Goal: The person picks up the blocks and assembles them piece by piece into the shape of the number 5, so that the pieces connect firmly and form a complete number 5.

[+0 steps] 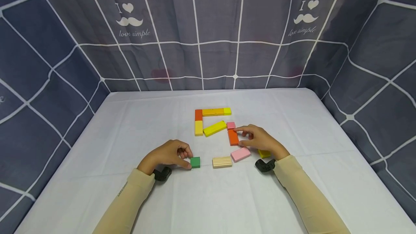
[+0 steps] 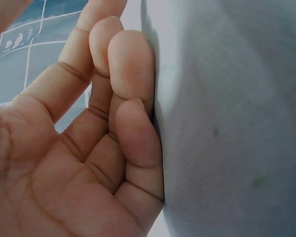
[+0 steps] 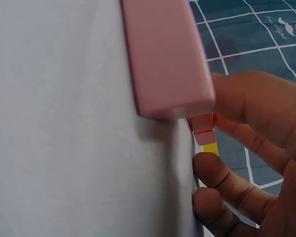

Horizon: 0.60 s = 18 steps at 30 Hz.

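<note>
In the head view my left hand [image 1: 170,154] rests low on the white cloth, thumb and index finger at the left corners of a small green block [image 1: 195,162], which they pinch. The left wrist view shows that hand's curled fingers [image 2: 133,64] against the cloth; the green block is hidden there. My right hand [image 1: 260,139] holds an orange-red block [image 1: 233,137] between index finger and thumb. That block's far end meets a small pink block [image 1: 230,125]. Beneath the right hand lies a longer pink block [image 1: 241,154], large in the right wrist view [image 3: 170,59].
A bent row of orange [image 1: 198,115], amber [image 1: 212,112] and yellow blocks [image 1: 199,128] lies farther back. A slanted yellow block [image 1: 214,128] reaches toward the small pink one. A ridged wooden block [image 1: 222,162] is between the hands. Another yellow block [image 1: 264,154] sits partly under the right wrist.
</note>
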### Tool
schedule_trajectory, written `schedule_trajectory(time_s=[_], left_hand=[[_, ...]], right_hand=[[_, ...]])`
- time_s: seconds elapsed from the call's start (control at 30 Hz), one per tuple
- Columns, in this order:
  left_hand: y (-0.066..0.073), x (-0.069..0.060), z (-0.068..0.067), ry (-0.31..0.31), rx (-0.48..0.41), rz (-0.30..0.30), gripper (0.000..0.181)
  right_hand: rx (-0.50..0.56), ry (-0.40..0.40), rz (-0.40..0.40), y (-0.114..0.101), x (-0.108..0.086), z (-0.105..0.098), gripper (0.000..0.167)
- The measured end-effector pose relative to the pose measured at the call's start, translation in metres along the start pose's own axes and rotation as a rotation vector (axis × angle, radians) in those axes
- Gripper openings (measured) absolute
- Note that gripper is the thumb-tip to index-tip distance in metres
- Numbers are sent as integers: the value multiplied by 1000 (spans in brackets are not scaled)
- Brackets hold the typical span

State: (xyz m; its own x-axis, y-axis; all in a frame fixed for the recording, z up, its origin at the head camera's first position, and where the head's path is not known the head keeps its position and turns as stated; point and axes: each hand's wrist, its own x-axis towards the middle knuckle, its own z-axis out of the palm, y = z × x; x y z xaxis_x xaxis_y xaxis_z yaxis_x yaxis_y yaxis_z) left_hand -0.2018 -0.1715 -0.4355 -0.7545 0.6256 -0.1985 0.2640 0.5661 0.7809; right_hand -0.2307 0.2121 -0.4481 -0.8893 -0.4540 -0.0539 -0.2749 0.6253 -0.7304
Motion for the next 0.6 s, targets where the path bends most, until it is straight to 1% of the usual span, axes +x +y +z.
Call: schedule_trajectory(time_s=[0.1, 0.17, 0.23, 0.33, 0.47, 0.53, 0.6], left_hand=[[-1, 0, 0, 1, -5, -1, 22], [-1, 0, 0, 1, -7, 0, 22], [-1, 0, 0, 2, -6, -1, 23], [-1, 1, 0, 3, 0, -1, 23], [0, 1, 0, 7, 3, 2, 23], [0, 1, 0, 7, -1, 4, 23], [-1, 1, 0, 6, -5, 5, 23]], right_hand=[[25, -20, 5, 0, -2, -2, 57], [45, -43, -20, 1, -4, -6, 57], [66, -72, -53, 3, -7, -11, 54], [98, -123, -103, 9, -10, -19, 44], [128, -188, -107, 12, -13, -24, 33], [123, -214, -110, 12, -13, -24, 31], [115, -236, -134, 13, -13, -24, 30]])
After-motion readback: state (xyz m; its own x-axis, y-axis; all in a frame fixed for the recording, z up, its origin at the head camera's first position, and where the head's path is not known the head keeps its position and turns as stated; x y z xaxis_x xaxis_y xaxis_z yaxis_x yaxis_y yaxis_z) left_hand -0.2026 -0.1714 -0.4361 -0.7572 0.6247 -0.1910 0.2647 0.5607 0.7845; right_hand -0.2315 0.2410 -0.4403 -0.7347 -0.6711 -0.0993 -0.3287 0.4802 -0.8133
